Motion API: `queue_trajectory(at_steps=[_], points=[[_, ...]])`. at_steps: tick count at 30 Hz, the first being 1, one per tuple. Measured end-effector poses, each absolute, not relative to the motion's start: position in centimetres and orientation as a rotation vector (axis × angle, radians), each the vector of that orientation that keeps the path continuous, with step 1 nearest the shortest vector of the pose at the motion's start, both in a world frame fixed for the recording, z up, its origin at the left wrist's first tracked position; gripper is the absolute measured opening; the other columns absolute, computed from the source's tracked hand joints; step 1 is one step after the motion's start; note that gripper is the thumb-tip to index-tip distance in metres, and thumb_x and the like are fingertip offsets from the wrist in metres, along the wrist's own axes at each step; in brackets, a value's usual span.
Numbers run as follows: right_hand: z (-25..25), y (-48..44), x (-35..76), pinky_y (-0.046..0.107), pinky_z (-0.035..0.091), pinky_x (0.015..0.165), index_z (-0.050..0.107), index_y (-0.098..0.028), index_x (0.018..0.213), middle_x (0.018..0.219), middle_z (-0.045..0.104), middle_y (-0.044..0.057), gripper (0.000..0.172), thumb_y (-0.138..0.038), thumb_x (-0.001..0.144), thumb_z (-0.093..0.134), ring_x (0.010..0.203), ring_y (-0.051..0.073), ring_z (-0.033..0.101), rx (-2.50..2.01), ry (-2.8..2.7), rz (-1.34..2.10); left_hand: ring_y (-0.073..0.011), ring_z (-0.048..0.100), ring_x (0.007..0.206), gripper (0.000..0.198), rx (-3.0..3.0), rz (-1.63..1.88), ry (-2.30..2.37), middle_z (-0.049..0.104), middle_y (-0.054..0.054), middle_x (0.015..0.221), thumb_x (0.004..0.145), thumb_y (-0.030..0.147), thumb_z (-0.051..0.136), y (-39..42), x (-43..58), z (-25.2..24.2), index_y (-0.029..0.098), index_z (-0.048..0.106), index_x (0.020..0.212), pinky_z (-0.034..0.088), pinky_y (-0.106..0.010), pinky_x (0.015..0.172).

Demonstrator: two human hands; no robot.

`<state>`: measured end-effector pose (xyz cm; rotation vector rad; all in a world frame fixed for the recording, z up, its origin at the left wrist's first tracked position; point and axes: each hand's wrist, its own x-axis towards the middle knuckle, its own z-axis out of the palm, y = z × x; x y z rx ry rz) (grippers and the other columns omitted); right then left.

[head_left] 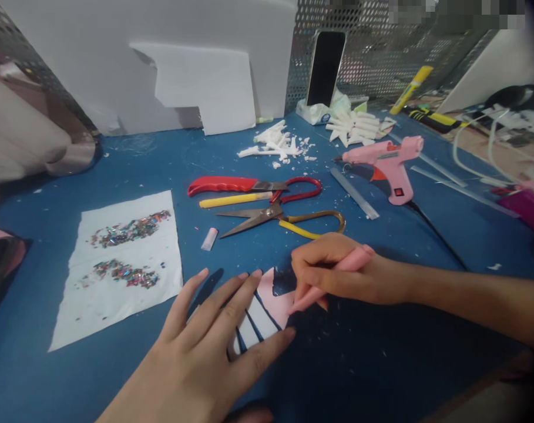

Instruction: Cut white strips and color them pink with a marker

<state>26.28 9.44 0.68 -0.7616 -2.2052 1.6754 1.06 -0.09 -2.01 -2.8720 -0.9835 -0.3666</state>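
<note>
My right hand is closed around a pink marker, its tip touching a pink-coloured edge of a flat cut-out. The cut-out has white stripes with dark gaps between them, and pink at its right end. Across its left part lies my left hand, fingers spread, pressing it on the blue table. Part of the cut-out is hidden beneath those fingers. A small pale pink marker cap rests beyond my left fingertips.
Scissors, a red-handled knife and a yellow pen lie ahead. A pink glue gun with a cord sits at right. Sequins lie on white paper. White scraps and a propped phone are at the back.
</note>
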Motion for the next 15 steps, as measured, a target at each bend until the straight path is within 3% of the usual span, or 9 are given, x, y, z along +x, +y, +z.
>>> queue_trajectory(at_steps=[10, 15], points=[[0.81, 9.52, 26.1, 0.018, 0.043, 0.056, 0.063, -0.011, 0.078, 0.077, 0.062, 0.001, 0.032, -0.028, 0.099, 0.044, 0.06, 0.006, 0.058, -0.765, -2.173, 1.649, -0.0306, 0.035, 0.136, 0.058, -2.883, -0.386, -1.022, 0.038, -0.008, 0.148, 0.085, 0.054, 0.05, -0.11, 0.92, -2.23, 0.04, 0.037, 0.14, 0.005, -0.052, 0.114], [0.92, 9.49, 26.27, 0.018, 0.041, 0.054, 0.064, -0.012, 0.072, 0.068, 0.059, 0.0, 0.036, -0.024, 0.098, 0.042, 0.055, 0.007, 0.054, -0.793, -2.234, 1.575, -0.0316, 0.036, 0.136, 0.06, -2.875, -0.362, -1.012, 0.036, -0.009, 0.149, 0.085, 0.055, 0.051, -0.11, 0.87, -2.22, 0.039, 0.036, 0.14, 0.006, -0.053, 0.113]])
